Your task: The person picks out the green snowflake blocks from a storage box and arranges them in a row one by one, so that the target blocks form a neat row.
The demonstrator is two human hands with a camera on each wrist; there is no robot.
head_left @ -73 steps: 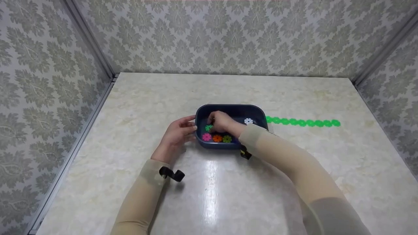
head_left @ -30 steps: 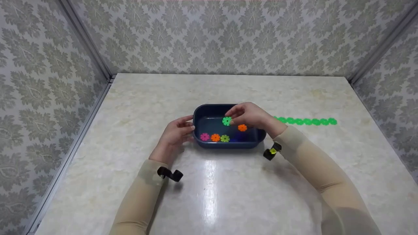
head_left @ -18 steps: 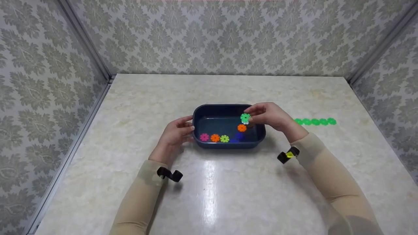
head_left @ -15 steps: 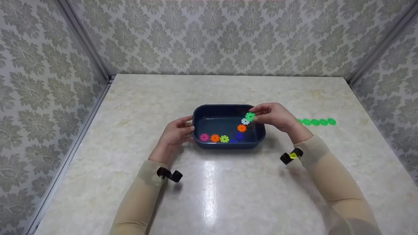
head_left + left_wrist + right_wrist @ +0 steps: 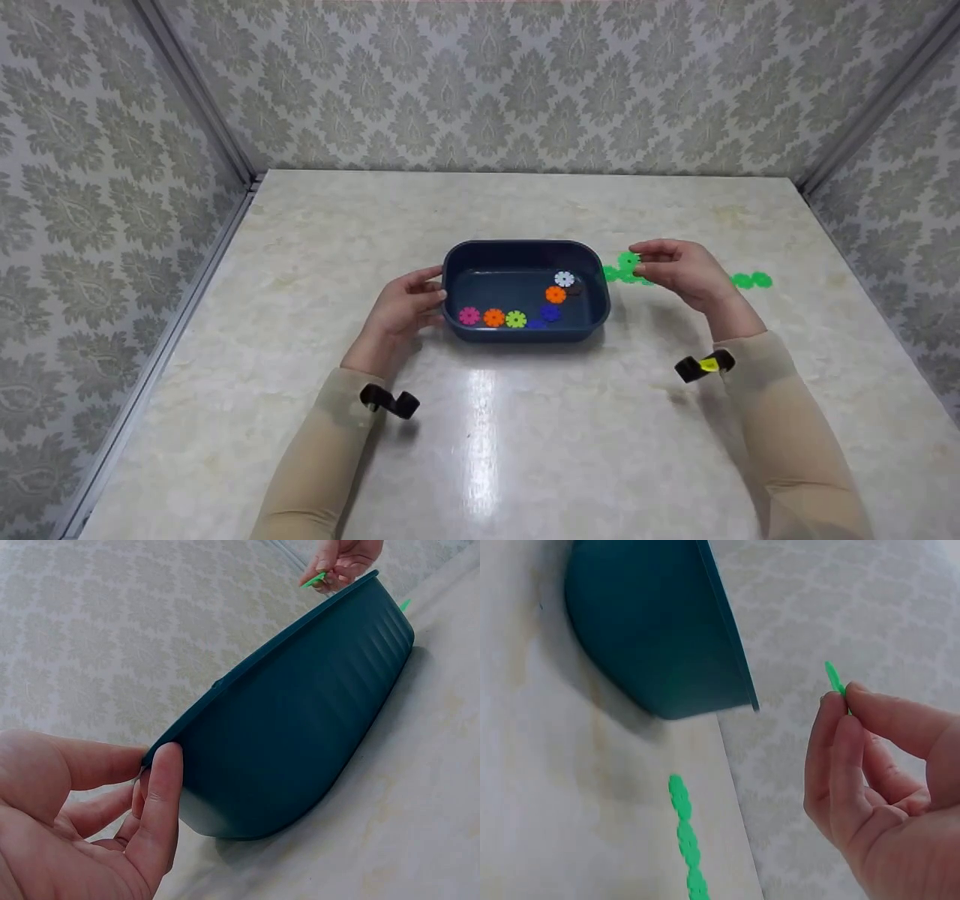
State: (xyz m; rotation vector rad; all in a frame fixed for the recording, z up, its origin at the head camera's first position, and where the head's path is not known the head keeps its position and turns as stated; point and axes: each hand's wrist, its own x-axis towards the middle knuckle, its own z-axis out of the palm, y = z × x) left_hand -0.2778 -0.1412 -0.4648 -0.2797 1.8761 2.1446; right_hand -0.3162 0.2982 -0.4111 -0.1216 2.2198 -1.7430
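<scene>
My right hand [image 5: 686, 274] pinches a green notched plastic disc [image 5: 628, 260] between thumb and fingertips. The hand is above a row of similar green discs [image 5: 752, 280] on the table and hides the row's middle. In the right wrist view, the held disc [image 5: 833, 676] stands edge-on, apart from the row [image 5: 687, 841]. My left hand [image 5: 401, 307] holds the left end of a dark blue plastic tub [image 5: 529, 335]; in the left wrist view its thumb and a finger pinch the tub's rim [image 5: 247, 664]. Inside lie white [image 5: 564, 279], pink [image 5: 469, 316], yellow-green [image 5: 515, 319], orange, blue and dark discs.
The pale marbled table [image 5: 480, 420] reaches back to a patterned wall [image 5: 487, 90]. Side panels [image 5: 82, 225] flank it at left and right. The tub stands mid-table, with the green row running from its right end.
My right hand took the green disc from the tub's left part and carried it right, out past the tub's right end and over the row. The left hand stays at the tub.
</scene>
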